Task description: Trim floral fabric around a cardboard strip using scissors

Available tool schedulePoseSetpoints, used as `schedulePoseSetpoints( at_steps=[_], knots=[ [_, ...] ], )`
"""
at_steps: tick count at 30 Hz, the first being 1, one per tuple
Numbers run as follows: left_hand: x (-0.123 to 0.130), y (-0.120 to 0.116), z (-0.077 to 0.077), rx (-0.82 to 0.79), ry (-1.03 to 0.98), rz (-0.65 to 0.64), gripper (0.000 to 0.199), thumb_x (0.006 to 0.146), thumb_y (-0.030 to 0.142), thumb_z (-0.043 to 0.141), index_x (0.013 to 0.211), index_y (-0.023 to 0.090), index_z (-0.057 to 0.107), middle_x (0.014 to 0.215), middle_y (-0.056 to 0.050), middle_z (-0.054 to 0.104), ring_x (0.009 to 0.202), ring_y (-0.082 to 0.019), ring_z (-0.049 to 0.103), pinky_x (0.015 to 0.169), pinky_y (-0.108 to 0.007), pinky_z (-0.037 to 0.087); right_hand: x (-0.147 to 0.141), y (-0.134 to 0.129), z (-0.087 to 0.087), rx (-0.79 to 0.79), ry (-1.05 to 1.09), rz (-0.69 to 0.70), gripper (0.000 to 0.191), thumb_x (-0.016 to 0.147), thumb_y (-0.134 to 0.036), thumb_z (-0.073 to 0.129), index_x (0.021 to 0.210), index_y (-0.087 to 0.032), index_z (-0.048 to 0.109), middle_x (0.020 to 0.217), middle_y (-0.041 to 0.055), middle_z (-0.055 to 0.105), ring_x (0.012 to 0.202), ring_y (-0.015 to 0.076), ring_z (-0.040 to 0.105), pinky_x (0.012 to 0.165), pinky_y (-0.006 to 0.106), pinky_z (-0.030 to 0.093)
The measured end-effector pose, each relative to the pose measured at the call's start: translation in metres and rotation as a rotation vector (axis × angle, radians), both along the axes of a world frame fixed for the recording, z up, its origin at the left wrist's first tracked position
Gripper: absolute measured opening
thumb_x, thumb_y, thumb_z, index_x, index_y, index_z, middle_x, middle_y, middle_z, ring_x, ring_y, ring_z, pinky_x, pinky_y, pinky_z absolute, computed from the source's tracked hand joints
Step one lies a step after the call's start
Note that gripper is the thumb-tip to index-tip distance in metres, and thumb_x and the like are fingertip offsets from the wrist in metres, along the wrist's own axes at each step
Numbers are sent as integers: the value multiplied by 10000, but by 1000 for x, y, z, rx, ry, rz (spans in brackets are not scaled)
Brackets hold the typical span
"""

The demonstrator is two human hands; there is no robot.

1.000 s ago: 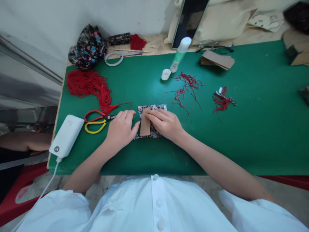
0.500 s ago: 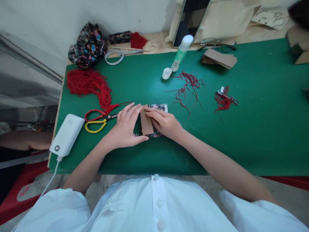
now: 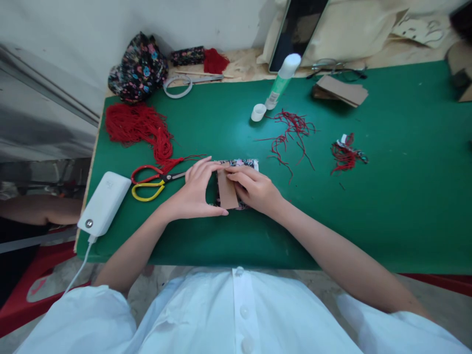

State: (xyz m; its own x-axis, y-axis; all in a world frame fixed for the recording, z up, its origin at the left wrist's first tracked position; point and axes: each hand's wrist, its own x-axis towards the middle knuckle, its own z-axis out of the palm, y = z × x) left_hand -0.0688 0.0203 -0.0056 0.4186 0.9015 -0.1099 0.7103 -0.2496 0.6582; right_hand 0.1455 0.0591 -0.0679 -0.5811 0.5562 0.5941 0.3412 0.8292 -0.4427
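A small brown cardboard strip (image 3: 226, 192) lies on a piece of floral fabric (image 3: 241, 162) on the green mat (image 3: 387, 206). My left hand (image 3: 193, 192) curls around the strip's left edge, thumb at its lower corner and fingers along the top. My right hand (image 3: 254, 188) presses on the strip and fabric from the right, fingertips at the strip's upper part. Most of the fabric is hidden under both hands.
Red-and-yellow scissors (image 3: 151, 183) and a white power bank (image 3: 104, 203) lie left of my hands. A red thread bundle (image 3: 138, 127), loose red threads (image 3: 289, 132), a glue bottle (image 3: 282, 80) with its cap (image 3: 258, 112), cardboard pieces (image 3: 341, 90) and a floral pouch (image 3: 138, 69) sit farther back.
My left hand has shifted from lying flat beside the strip to cupping its left edge with the thumb underneath. The strip has tilted slightly. My right hand stays pressed on it.
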Motion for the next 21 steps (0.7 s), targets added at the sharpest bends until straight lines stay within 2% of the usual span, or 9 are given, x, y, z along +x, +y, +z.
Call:
schedulePoseSetpoints(
  at_steps=[3, 7, 11, 17, 21],
  knots=[
    [-1, 1, -6, 72, -11, -31, 1019, 612, 503, 879, 1450, 225, 371, 1548, -171, 399, 1532, -397, 201, 1220, -587, 201, 1, 0, -2, -1, -9, -30, 189, 956, -97, 497, 1032, -197, 638, 1179, 138, 731, 1121, 234, 696, 930, 401, 606],
    [0, 2, -14, 138, -16, -63, 1026, 626, 439, 888, 1473, 238, 346, 1530, -164, 418, 1525, -402, 217, 1220, -602, 215, 0, 0, -1, -9, -64, -54, 212, 957, -95, 486, 1024, -201, 657, 1166, 128, 732, 1130, 255, 678, 952, 453, 589],
    [1, 1, -19, 130, -32, -84, 1035, 637, 429, 886, 1490, 251, 328, 1542, -162, 393, 1528, -400, 203, 1211, -622, 253, -1, -1, 2, -48, -103, -49, 255, 961, -94, 458, 1078, -195, 661, 1215, 140, 713, 1175, 264, 651, 983, 476, 571],
    [1, 3, -23, 98, -23, -85, 946, 647, 496, 881, 1420, 233, 404, 1547, -183, 376, 1535, -400, 182, 1214, -645, 235, 0, -1, 4, -60, -131, -28, 298, 956, -78, 434, 1147, -168, 643, 1263, 168, 685, 1207, 274, 632, 1020, 484, 547],
    [0, 4, -25, 107, -31, -99, 927, 654, 472, 882, 1411, 232, 405, 1548, -189, 373, 1533, -400, 192, 1207, -651, 239, -1, -1, 4, -31, -135, -11, 308, 936, -57, 428, 1149, -141, 635, 1253, 187, 676, 1195, 283, 630, 1014, 484, 547]
  ],
)
